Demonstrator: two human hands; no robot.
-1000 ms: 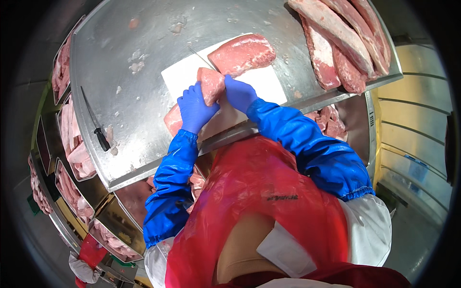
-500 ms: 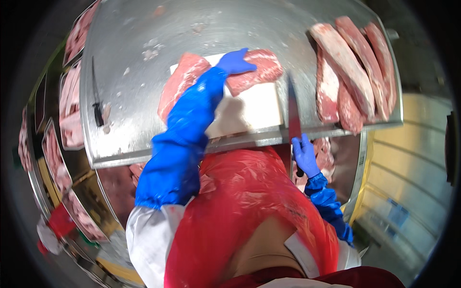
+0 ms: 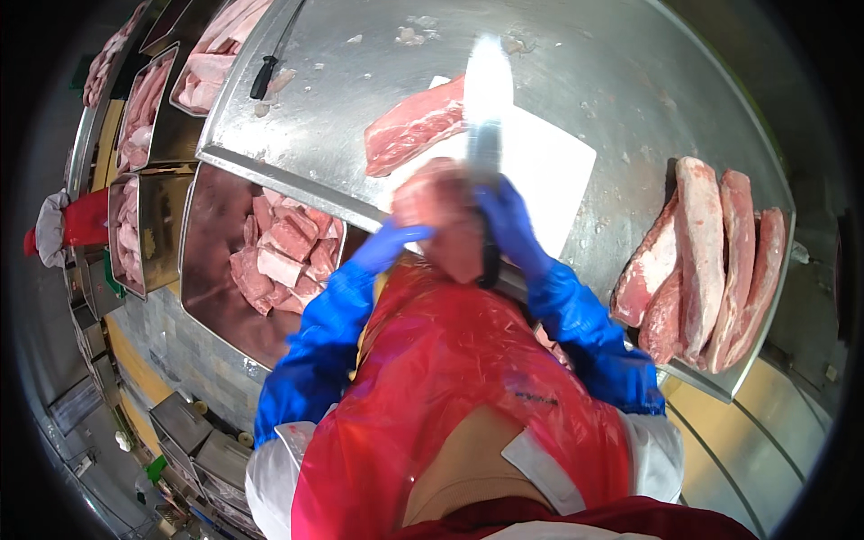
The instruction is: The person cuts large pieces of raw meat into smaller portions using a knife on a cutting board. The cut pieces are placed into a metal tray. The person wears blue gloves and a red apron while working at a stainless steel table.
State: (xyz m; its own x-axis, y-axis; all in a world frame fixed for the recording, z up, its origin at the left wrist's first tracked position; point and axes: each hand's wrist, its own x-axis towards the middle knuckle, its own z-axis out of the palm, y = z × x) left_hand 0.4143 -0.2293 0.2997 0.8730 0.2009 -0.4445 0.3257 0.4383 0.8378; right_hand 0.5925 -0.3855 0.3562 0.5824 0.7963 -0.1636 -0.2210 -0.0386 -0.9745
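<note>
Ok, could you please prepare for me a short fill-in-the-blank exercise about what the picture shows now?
1. The large knife is in the person's ____ hand.
2. The left hand holds a blurred meat chunk, and the apron is ____.
3. The cutting board is ____.
4. The thin knife lying on the metal table has a ____ handle.

Missing words: right; red; white; black.

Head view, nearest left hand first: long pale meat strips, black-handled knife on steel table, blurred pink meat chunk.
1. Blurred pink meat chunk: just right of left hand
2. Black-handled knife: upper left, on steel table
3. Long pale meat strips: far right
</note>
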